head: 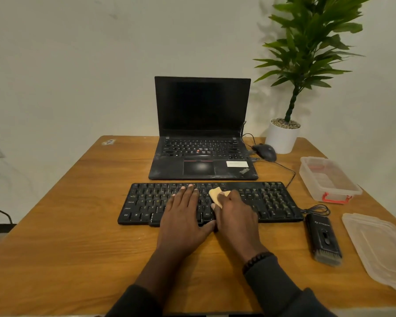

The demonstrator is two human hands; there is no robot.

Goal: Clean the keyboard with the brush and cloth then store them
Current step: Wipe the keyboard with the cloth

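A black keyboard (272, 202) lies across the middle of the wooden table (78, 236). My left hand (183, 213) lies flat on its middle keys with straight fingers. Beside it, my right hand (236, 216) holds a small yellow cloth (215, 193) against the keys; most of the cloth is hidden under the fingers. A black brush (324, 239) with grey bristles lies on the table just right of the keyboard, bristles toward me. An open clear plastic box (329, 179) with a red latch stands at the right, and its clear lid (380, 248) lies nearer to me.
An open black laptop (202, 133) stands behind the keyboard. A black mouse (264, 151) and a potted plant (284, 136) are at the back right. The keyboard's cable (290, 175) runs past the box.
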